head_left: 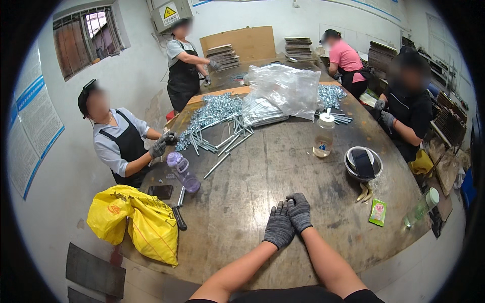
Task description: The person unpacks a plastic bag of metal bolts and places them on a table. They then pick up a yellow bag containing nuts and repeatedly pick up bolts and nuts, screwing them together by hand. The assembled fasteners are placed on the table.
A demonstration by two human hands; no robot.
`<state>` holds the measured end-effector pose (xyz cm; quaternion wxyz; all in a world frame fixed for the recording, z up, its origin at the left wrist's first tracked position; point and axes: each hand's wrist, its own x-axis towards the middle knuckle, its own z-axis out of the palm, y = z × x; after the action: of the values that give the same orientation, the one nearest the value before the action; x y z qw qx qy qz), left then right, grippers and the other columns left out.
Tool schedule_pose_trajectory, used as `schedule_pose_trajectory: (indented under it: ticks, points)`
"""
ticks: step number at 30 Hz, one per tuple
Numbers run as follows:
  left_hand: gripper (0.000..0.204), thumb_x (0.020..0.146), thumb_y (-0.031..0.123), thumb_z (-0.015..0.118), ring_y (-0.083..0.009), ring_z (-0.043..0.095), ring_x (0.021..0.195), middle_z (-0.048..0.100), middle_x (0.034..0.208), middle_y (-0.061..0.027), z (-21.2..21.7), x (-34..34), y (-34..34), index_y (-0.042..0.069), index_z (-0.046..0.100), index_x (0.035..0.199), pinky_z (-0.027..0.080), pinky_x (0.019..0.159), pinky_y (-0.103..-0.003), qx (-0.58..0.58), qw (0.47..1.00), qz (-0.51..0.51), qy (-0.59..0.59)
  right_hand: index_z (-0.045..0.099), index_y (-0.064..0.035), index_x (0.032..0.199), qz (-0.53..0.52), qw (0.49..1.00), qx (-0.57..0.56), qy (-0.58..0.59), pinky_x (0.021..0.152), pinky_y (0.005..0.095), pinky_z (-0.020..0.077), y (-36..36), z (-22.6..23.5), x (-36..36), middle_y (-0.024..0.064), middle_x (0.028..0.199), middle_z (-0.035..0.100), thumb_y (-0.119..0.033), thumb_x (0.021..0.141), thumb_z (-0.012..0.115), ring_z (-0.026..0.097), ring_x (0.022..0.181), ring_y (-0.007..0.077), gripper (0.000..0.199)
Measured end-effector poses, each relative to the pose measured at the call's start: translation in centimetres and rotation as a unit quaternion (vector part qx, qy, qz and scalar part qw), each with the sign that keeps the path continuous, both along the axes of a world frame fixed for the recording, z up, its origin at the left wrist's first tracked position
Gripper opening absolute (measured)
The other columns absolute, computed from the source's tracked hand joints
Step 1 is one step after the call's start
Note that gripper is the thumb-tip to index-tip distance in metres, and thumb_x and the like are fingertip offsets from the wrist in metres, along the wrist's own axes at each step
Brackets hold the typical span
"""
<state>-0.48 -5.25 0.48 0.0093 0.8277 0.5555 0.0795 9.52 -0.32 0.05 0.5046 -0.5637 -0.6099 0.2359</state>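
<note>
My left hand (279,225), in a dark grey knit glove, lies on the worn metal tabletop (237,212) with its fingers stretched forward and nothing visible in them. Against it rests my right hand (300,213), gloved alike, its fingers bent in toward the left one. No object shows in the right hand, though its palm side is hidden. Both forearms reach in from the lower edge. Farther forward lie loose metal rods (217,165), a heap of small shiny metal parts (214,108) and clear plastic bags (285,91), one of them over more rods.
A yellow bag (154,227), purple bottle (183,171) and black-handled tool (179,218) are at left. Rightward stand a pump bottle (323,135), bowl with phone (362,164), banana peel (365,192), green packet (377,212) and clear bottle (422,208). Several gloved co-workers surround the table.
</note>
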Motion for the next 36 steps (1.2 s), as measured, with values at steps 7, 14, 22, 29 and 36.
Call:
schedule_pose_trajectory:
  ticks: [7,14,22,29,36]
  points:
    - [0.067,0.09,0.032,0.046,-0.0363,0.025,0.142,0.035,0.148,-0.0245,-0.4,-0.2,-0.1,-0.005,0.031,0.144,0.015,0.117,-0.046,0.021,0.999,0.0,-0.025,0.065,-0.0043,0.092,0.001,0.999,0.027,-0.031,0.083,0.0396,0.0499,0.3,-0.7,0.0,0.0161,0.095,0.063,-0.005,0.081,0.056,0.062,0.089,0.0332,0.013]
    - [0.066,0.09,0.031,0.047,-0.0373,0.027,0.141,0.037,0.146,-0.0253,-0.6,-0.2,0.1,-0.006,0.034,0.143,0.016,0.117,-0.047,0.031,0.999,-0.006,-0.039,0.065,-0.0039,0.09,-0.005,0.999,0.021,-0.032,0.083,0.0401,0.0497,0.3,-0.5,0.1,0.017,0.093,0.062,-0.006,0.081,0.056,0.062,0.088,0.034,0.014]
    - [0.066,0.089,0.031,0.048,-0.0379,0.029,0.14,0.036,0.147,-0.0251,-0.8,-0.1,0.0,-0.006,0.034,0.143,0.016,0.116,-0.048,0.04,0.998,-0.014,-0.057,0.066,-0.0058,0.092,-0.003,1.0,0.013,-0.022,0.084,0.0421,0.0492,0.6,-1.4,-0.1,0.0172,0.094,0.062,-0.01,0.081,0.057,0.061,0.091,0.0346,0.014]
    - [0.065,0.089,0.029,0.049,-0.0377,0.03,0.139,0.039,0.145,-0.0241,-0.9,0.0,0.2,-0.005,0.035,0.142,0.019,0.116,-0.047,0.045,0.996,-0.001,-0.071,0.066,-0.0052,0.094,0.006,1.0,-0.002,-0.029,0.086,0.042,0.0489,0.2,-0.7,0.1,0.018,0.097,0.062,-0.01,0.082,0.057,0.06,0.092,0.035,0.016]
    - [0.063,0.089,0.029,0.049,-0.0376,0.032,0.138,0.041,0.143,-0.0237,-0.6,0.0,0.2,-0.004,0.037,0.141,0.02,0.115,-0.046,0.061,0.996,-0.002,-0.064,0.065,-0.0047,0.092,-0.007,0.998,0.029,-0.059,0.082,0.0402,0.0508,0.3,-0.9,0.1,0.0174,0.093,0.062,-0.006,0.083,0.056,0.062,0.087,0.0338,0.013]
